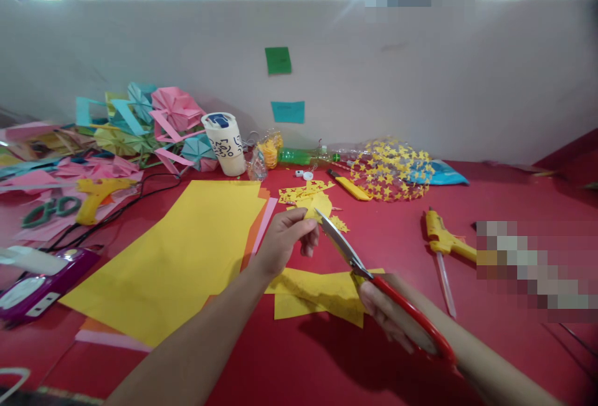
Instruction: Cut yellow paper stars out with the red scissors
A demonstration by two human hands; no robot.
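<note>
Flat red tabletop (pixel 397 238) is extending between the red-handled metal scissors (pixel 344 247) and the yellow plastic glue gun (pixel 439 233), with a large smooth yellow paper sheet (pixel 187 244) bordering the left forearm. The left hand (pixel 292 231) is pinching a small rounded yellow paper piece (pixel 320 203), which is projecting past its fingertips beside the scissor tips; the right hand (pixel 385 312) is gripping the handles (blades nearly together), above flat, straight-edged yellow paper strips (pixel 308 284).
</note>
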